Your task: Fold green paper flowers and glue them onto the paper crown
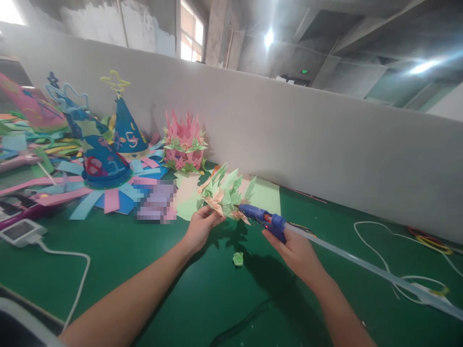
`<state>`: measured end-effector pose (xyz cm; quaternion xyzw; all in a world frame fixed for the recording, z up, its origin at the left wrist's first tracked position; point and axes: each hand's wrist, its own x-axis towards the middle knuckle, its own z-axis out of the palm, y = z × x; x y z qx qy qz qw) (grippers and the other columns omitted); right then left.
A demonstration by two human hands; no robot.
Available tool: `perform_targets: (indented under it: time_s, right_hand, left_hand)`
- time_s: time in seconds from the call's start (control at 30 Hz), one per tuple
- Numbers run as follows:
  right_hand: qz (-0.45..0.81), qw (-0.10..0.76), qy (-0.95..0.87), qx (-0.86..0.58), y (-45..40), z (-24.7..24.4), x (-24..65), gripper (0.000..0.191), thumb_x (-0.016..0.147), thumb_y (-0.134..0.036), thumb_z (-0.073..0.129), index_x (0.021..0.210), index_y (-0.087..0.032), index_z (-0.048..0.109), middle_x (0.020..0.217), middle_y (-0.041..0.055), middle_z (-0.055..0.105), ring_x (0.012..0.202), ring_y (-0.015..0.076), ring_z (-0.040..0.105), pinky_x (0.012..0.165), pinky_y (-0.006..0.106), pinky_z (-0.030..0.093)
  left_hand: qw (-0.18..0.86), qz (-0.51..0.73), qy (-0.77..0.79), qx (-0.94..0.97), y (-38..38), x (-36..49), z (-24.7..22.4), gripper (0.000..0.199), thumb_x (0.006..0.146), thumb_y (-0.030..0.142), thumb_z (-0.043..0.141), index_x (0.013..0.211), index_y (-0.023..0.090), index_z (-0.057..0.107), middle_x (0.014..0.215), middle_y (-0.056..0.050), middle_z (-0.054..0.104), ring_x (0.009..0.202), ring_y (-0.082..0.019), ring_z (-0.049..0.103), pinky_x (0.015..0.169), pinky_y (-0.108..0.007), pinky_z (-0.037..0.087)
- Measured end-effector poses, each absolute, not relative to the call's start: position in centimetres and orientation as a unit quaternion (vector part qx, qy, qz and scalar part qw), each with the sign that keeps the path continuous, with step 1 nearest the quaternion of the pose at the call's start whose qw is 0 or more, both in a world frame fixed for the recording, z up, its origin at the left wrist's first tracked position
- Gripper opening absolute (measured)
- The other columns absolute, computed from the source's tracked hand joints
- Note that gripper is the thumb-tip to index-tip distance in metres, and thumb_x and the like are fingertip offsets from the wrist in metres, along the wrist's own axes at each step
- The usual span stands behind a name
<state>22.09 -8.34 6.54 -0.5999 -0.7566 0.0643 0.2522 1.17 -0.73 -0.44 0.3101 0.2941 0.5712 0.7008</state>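
Observation:
A crown of folded paper with green points and peach flowers is raised off the table. My left hand pinches its lower left edge. In my right hand is a blue hot glue gun, its nozzle touching or very near the crown's front. A long clear glue stick juts from the gun's back, and a small red light glows on its body. On the table below the crown lies a small green paper flower. My right fingers are partly hidden behind the gun.
A pink and green paper crown stands behind on the green table. Blue cone hats and paper strips crowd the left. Light green sheets lie beneath the crown. White cables run at right; a white wall closes the back.

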Motion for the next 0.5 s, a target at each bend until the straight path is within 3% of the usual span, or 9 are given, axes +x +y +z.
perform_targets:
  time_s: [0.2,0.37,0.43,0.5]
  right_hand:
    - [0.113,0.295,-0.709,-0.63,-8.8,5.9,23.4,0.036,0.082,-0.045,0.051,0.109,-0.02,0.055,0.092,0.0045,0.066,0.078,0.0212,0.062,0.067,0.031,0.048]
    - [0.256,0.427,-0.58,-0.645,-9.1,3.8,26.6,0.037,0.079,-0.049,0.053,0.095,-0.016,0.053,0.056,-0.0016,0.056,0.049,0.0139,0.053,0.052,0.027,0.045]
    - [0.255,0.516,-0.497,-0.649,-9.2,2.9,28.5,0.039,0.078,-0.051,0.053,0.094,-0.016,0.054,0.067,0.0018,0.06,0.054,0.0141,0.055,0.053,0.027,0.047]
    - [0.17,0.539,-0.425,-0.707,-9.3,2.0,30.9,0.042,0.075,-0.054,0.054,0.091,-0.015,0.058,0.073,0.0048,0.063,0.057,0.0153,0.057,0.056,0.028,0.047]
  left_hand:
    - [0.702,0.59,0.282,0.283,-0.5,1.1,-0.3,0.024,0.054,0.028,0.079,0.071,0.015,0.067,0.075,0.0,0.065,0.075,-0.012,0.061,0.082,-0.029,0.049]
    - [0.697,0.601,0.28,0.275,-0.3,1.0,-0.5,0.023,0.055,0.028,0.079,0.069,0.015,0.065,0.074,0.002,0.063,0.074,-0.01,0.06,0.082,-0.028,0.05]
    - [0.695,0.604,0.279,0.273,-0.3,1.0,-0.6,0.023,0.056,0.027,0.079,0.07,0.015,0.065,0.072,0.002,0.062,0.072,-0.01,0.059,0.081,-0.027,0.05]
    - [0.694,0.605,0.278,0.273,-0.3,1.0,-0.6,0.023,0.056,0.026,0.078,0.071,0.015,0.064,0.072,0.002,0.061,0.072,-0.009,0.058,0.081,-0.027,0.051]
